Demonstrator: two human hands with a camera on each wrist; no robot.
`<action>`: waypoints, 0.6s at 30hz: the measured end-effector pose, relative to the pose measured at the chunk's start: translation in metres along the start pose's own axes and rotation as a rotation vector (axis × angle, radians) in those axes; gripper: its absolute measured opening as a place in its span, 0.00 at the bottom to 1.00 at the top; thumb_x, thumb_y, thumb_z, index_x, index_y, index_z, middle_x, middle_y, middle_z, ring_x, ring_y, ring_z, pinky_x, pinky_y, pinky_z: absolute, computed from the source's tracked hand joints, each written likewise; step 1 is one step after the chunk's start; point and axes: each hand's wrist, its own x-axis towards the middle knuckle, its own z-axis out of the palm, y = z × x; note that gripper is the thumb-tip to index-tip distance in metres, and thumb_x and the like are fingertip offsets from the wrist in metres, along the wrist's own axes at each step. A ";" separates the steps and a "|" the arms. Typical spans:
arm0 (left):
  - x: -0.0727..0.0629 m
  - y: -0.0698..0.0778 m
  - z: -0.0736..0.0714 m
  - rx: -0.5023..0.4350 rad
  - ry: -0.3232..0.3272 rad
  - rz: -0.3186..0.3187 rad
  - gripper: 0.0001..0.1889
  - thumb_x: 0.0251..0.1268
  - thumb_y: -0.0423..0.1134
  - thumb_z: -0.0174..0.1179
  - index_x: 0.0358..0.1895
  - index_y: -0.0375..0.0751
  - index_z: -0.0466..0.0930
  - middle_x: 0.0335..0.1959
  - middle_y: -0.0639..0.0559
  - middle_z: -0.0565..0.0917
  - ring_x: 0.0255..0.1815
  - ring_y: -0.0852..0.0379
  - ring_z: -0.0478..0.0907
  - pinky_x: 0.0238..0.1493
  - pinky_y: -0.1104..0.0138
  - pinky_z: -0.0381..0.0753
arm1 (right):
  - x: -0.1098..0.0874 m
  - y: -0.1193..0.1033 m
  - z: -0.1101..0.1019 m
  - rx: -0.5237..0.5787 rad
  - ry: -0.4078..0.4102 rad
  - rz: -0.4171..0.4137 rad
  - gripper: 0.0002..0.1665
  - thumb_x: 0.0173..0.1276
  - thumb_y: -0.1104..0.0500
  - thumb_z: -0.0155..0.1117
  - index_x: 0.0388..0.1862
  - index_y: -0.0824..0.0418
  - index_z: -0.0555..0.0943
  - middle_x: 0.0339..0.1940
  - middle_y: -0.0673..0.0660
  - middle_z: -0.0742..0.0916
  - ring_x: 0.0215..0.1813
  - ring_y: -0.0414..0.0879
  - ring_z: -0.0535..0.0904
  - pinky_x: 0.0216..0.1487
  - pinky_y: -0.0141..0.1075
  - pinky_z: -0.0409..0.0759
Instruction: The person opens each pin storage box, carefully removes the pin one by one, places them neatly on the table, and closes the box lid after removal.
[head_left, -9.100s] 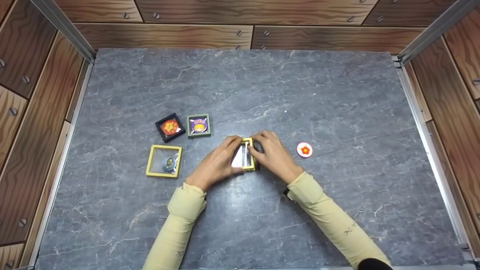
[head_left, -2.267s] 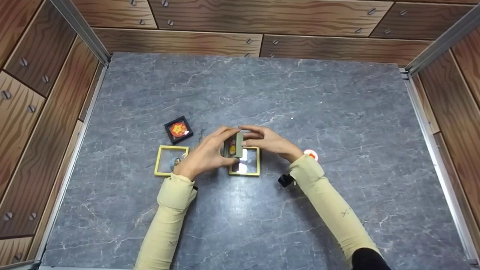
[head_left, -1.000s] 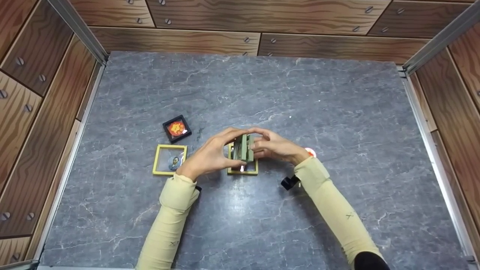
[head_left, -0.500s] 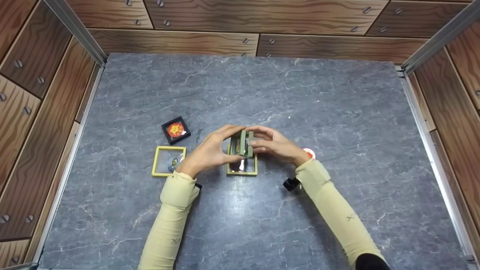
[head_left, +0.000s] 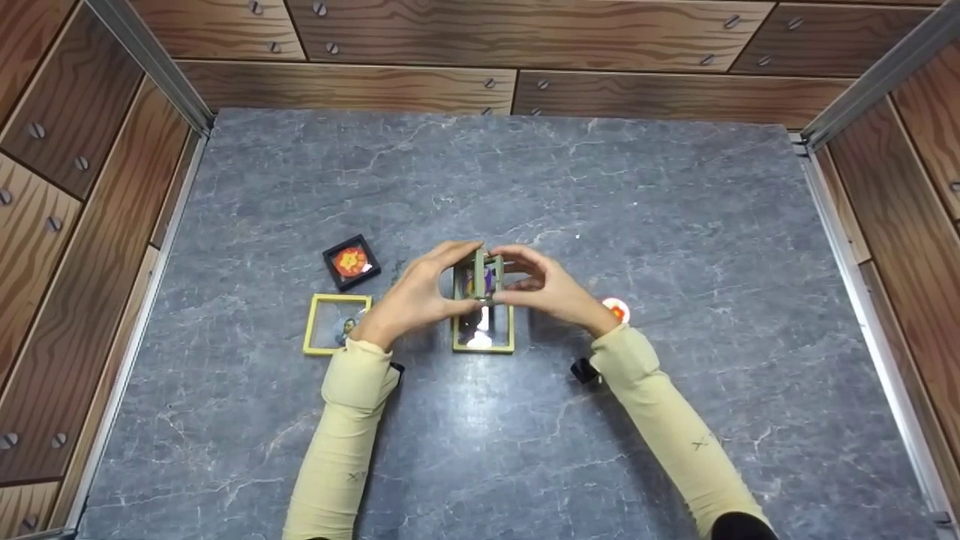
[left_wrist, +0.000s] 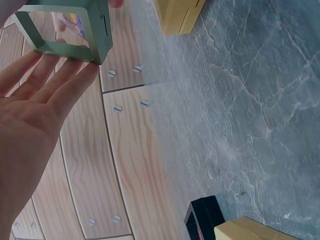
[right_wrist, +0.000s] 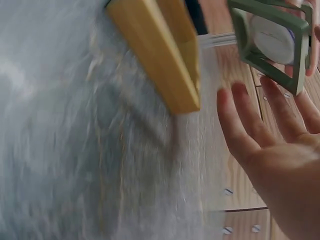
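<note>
A green square display case [head_left: 480,276] is parted into two halves joined at an angle, held up over the table. My left hand [head_left: 421,289] pinches its left half along the edges, thumb near and fingers far. With fingertips and thumb, my right hand [head_left: 551,289] holds the right half. Between the halves shows a round badge [right_wrist: 272,40], its pale back visible in the right wrist view and its purple face [left_wrist: 74,21] in the left wrist view. Beneath the hands lies a yellow-framed case [head_left: 484,350], partly hidden.
To the left, a black case [head_left: 351,262] with a red and yellow disc lies near another yellow case [head_left: 309,326] holding a portrait disc. A white and red flower badge [head_left: 616,310] lies by the right wrist. Wood-patterned walls [head_left: 345,82] border the grey table.
Earlier both hands held the yellow case; it now lies on the table. The green case came from the left into the hands, and its halves have been pulled apart, showing the purple badge.
</note>
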 end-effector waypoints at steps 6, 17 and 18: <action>0.006 -0.005 -0.001 0.009 0.037 -0.010 0.46 0.57 0.37 0.79 0.80 0.44 0.67 0.77 0.44 0.75 0.76 0.44 0.74 0.81 0.51 0.73 | 0.002 -0.003 -0.001 -0.220 0.036 -0.005 0.52 0.59 0.50 0.84 0.81 0.50 0.70 0.75 0.59 0.80 0.70 0.62 0.81 0.72 0.55 0.83; 0.014 -0.021 0.007 -0.011 0.138 -0.010 0.44 0.61 0.38 0.76 0.81 0.47 0.67 0.79 0.45 0.73 0.80 0.45 0.71 0.83 0.51 0.70 | 0.011 0.007 -0.010 -0.418 0.095 0.016 0.53 0.62 0.41 0.80 0.83 0.44 0.68 0.79 0.57 0.77 0.72 0.62 0.79 0.78 0.61 0.74; 0.014 -0.022 0.007 -0.019 0.146 -0.012 0.43 0.61 0.38 0.76 0.81 0.46 0.67 0.79 0.45 0.73 0.80 0.44 0.71 0.83 0.51 0.70 | 0.011 0.008 -0.010 -0.426 0.099 0.019 0.53 0.62 0.41 0.80 0.83 0.45 0.67 0.79 0.57 0.77 0.71 0.62 0.79 0.78 0.61 0.74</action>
